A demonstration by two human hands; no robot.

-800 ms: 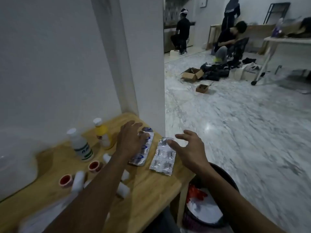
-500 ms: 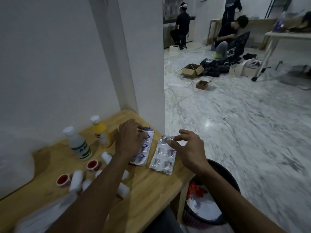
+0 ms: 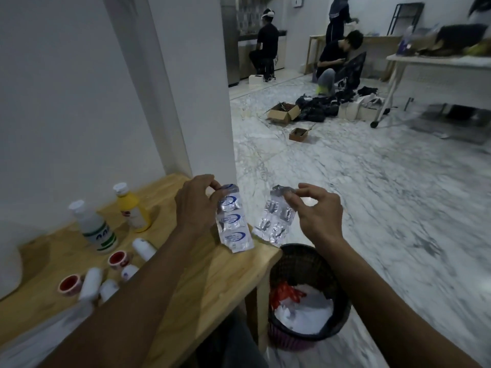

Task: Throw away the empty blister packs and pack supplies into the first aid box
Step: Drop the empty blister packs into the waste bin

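Observation:
My left hand [image 3: 195,201] pinches the top of a silver blister pack with blue print [image 3: 233,221] and holds it hanging above the wooden table [image 3: 212,282]. My right hand [image 3: 314,208] pinches the top of a second silver blister pack [image 3: 275,220], lifted near the table's right corner. A black bin [image 3: 305,264] with white and red waste stands on the floor below, to the right of the table. A yellow bottle [image 3: 131,209], a white bottle with green stripes [image 3: 93,225], red-capped pots [image 3: 118,259] and small white rolls [image 3: 143,248] sit on the table's left part.
A white wall and pillar [image 3: 186,88] rise behind the table. Beyond lies a marble floor [image 3: 372,195] with cardboard boxes [image 3: 283,112] and dark clutter. Three people are at the far side of the room, and a white table on wheels [image 3: 425,62] stands at the right.
Both blister packs lay flat on the table before; each hand has now pinched one by its top and lifted it so it hangs upright.

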